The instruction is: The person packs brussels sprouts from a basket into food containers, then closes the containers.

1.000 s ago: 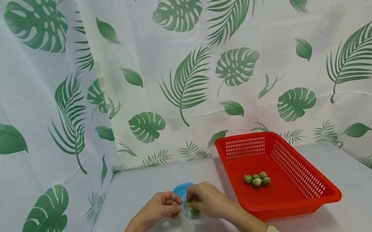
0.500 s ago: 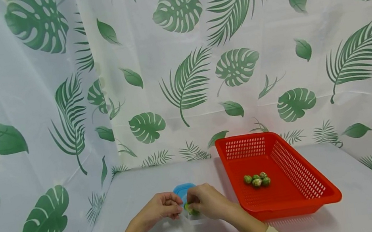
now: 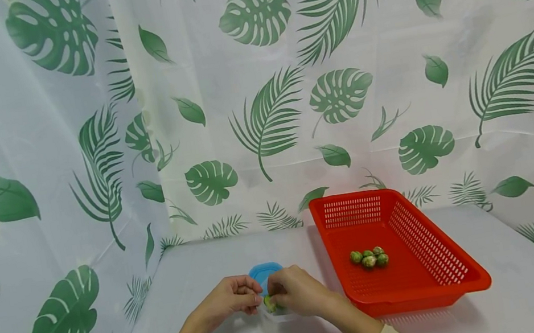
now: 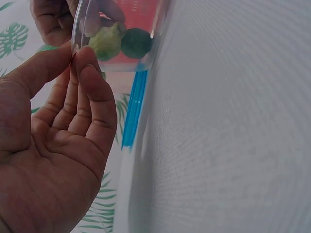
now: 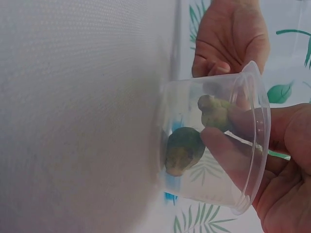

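A clear plastic tub stands on the table between the hands. My left hand pinches its rim between thumb and fingers, as the left wrist view shows. Inside the tub, the fingertips of my right hand pinch a light green Brussels sprout. A second, darker Brussels sprout lies at the tub's bottom, just below those fingertips. In the head view the right hand covers much of the tub. Behind the tub lies a blue lid, partly hidden by the hands.
To the right stands a red perforated plastic basket, its near left corner close to the right forearm. Several Brussels sprouts lie together in it. A leaf-print curtain hangs behind and to the left of the white table.
My right hand has moved down slightly, bringing the light green Brussels sprout lower into the tub. My left hand stays in place at the rim.
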`<action>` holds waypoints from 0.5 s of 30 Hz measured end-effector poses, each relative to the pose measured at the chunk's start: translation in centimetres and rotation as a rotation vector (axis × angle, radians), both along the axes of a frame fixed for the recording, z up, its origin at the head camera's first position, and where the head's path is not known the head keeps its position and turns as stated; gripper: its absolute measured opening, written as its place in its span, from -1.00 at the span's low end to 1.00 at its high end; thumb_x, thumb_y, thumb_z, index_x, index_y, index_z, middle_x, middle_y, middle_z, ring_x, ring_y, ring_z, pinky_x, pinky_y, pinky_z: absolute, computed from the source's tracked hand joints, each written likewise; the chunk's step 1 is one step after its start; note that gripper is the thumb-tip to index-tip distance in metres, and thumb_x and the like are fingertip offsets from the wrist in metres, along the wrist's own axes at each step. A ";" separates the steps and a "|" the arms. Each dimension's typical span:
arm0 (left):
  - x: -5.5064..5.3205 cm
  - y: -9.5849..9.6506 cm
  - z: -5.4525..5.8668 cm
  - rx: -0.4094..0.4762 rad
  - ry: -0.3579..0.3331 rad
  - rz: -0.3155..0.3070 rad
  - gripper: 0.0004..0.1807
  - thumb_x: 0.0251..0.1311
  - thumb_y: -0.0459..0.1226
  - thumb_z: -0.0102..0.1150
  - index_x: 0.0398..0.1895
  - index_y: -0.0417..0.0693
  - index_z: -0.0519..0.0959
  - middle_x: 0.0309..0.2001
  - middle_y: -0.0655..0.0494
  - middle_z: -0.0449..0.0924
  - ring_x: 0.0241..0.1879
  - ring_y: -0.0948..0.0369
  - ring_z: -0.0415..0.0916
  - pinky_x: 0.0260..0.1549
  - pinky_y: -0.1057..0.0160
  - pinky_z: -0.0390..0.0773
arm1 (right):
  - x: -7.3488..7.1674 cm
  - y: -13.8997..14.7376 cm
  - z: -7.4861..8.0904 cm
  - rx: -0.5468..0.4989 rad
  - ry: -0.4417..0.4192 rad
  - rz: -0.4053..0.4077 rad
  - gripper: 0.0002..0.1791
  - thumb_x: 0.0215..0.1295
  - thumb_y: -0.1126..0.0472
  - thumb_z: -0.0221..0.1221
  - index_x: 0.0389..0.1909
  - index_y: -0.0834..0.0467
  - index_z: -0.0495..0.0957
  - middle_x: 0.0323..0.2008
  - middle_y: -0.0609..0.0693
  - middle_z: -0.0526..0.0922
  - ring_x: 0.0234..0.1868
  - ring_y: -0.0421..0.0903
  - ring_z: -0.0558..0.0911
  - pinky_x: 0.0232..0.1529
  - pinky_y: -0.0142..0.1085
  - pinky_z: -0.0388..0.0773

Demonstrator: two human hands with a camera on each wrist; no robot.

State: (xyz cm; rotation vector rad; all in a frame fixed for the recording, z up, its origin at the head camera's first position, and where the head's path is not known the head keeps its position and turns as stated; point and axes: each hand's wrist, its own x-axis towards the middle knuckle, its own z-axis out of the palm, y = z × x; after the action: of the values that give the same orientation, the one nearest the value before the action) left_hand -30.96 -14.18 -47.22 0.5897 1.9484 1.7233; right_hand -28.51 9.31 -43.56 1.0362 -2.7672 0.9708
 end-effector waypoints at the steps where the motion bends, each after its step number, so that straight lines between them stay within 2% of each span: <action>1: 0.0 0.0 0.0 0.001 0.000 0.000 -0.55 0.30 -0.26 0.40 0.07 -0.44 0.53 -0.37 0.17 0.68 -0.37 0.27 0.60 -0.26 0.25 0.63 | 0.0 0.0 0.0 0.000 0.001 0.000 -0.89 0.27 0.30 0.42 -0.43 0.10 0.70 -0.54 -0.26 0.61 -0.47 -0.36 0.47 -0.36 -0.47 0.50; 8: -0.1 0.0 -0.1 -0.003 0.013 0.001 -0.56 0.30 -0.26 0.40 0.06 -0.44 0.54 -0.37 0.17 0.69 -0.36 0.27 0.61 -0.26 0.25 0.64 | 0.1 0.1 -0.1 -0.013 0.007 0.006 -0.89 0.25 0.37 0.41 -0.42 0.13 0.70 -0.54 -0.18 0.64 -0.48 -0.37 0.47 -0.37 -0.47 0.51; 15: 0.0 0.0 0.0 -0.006 0.018 0.000 -0.55 0.31 -0.25 0.39 0.06 -0.46 0.53 -0.37 0.17 0.69 -0.36 0.27 0.61 -0.25 0.25 0.63 | 0.0 0.1 -0.1 -0.023 -0.022 0.008 -0.93 0.25 0.40 0.38 -0.37 0.19 0.72 -0.53 -0.11 0.68 -0.49 -0.37 0.49 -0.38 -0.47 0.53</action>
State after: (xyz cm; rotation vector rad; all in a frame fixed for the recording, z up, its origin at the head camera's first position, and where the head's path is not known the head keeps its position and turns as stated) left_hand -30.96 -14.19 -47.26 0.6046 1.9655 1.7175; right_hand -28.47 9.45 -43.67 1.0404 -2.7641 1.0192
